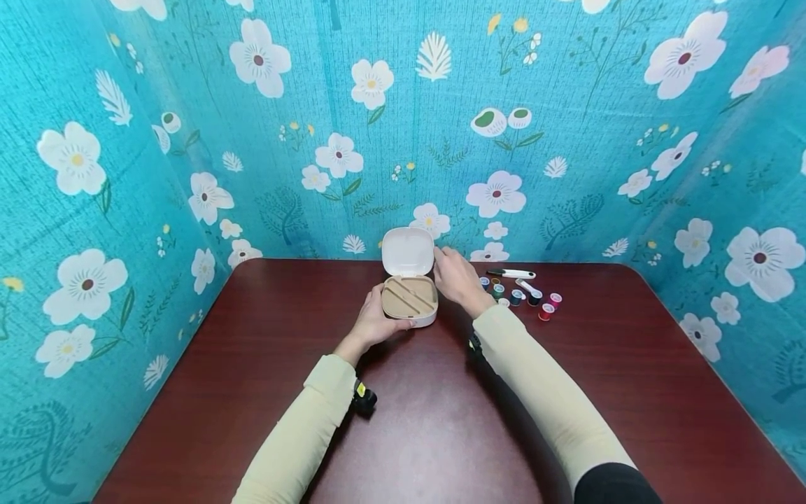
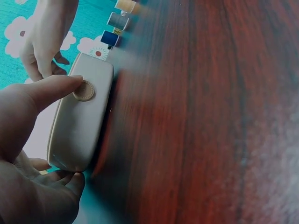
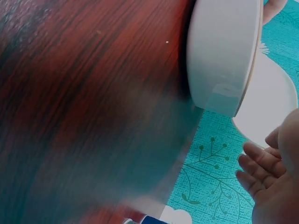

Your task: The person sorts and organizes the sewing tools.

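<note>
A small white box [image 1: 423, 320] stands on the table with its white lid [image 1: 407, 252] raised at the back. Inside sits a beige insert [image 1: 397, 302] with slanted slots. My left hand [image 1: 373, 320] grips the box from the left; its thumb lies by the round stitched tab [image 2: 84, 91] on the front, and its fingers are at the side. My right hand [image 1: 457, 276] is at the lid's right edge, thumb and curled fingers seeming to pinch it. In the right wrist view the same hand [image 3: 273, 170] shows its fingertips beside the lid rim.
Several small thread spools [image 1: 516, 297] in different colours stand right of the box. Behind them lie a white-and-black tool [image 1: 511, 274] and a small white item [image 1: 525, 285]. A floral curtain [image 1: 378, 154] borders the back and sides of the dark red wooden table [image 1: 409, 413].
</note>
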{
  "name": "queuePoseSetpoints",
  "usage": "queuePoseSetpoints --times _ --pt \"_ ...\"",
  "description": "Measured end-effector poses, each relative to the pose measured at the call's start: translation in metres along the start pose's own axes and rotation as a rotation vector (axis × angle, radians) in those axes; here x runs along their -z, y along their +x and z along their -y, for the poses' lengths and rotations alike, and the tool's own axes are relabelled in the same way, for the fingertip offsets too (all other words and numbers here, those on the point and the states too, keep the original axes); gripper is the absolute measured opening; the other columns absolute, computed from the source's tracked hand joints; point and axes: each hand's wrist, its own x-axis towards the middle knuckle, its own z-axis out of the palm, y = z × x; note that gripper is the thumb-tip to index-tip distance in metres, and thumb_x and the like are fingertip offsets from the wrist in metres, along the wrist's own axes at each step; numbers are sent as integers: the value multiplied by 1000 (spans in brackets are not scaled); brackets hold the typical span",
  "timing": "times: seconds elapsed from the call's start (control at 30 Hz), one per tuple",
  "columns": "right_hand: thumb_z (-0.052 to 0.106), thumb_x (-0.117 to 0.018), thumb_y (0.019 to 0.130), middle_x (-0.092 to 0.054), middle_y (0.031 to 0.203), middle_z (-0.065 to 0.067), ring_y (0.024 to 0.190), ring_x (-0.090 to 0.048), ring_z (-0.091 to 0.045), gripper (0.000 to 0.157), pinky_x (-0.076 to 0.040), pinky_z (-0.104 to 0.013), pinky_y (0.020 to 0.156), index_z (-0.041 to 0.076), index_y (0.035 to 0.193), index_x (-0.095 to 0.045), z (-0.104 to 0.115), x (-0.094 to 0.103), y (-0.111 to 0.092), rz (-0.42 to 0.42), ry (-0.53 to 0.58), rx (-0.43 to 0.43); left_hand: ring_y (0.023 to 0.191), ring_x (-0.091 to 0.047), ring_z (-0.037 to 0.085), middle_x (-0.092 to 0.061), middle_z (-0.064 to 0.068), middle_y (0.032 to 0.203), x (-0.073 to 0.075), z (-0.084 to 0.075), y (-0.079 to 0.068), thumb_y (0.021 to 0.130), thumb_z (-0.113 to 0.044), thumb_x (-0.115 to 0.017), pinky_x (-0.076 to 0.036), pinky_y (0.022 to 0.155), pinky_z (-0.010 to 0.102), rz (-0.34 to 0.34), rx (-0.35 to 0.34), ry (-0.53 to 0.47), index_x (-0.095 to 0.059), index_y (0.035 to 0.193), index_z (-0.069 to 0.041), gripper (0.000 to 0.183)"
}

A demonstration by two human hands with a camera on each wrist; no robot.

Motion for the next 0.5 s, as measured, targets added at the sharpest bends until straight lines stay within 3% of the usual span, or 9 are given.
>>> queuePoseSetpoints --times 0.27,0.5 --pt "19 -58 104 -61 125 -22 116 -60 -37 43 -51 -50 97 -4 140 -56 2 5 -6 19 -24 16 135 -44 33 -44 18 147 1 3 2 69 -26 -96 -34 114 45 -4 -18 13 -33 154 -6 107" --pt "28 -59 104 -57 133 -20 120 -59 -34 49 -50 -49 100 -1 144 -54 4 12 -11 94 0 30 134 -44 33 -40 18 150 4 1 4 68 -31 -97 -35 113 47 14 -11 -3 -31 155 -6 113"
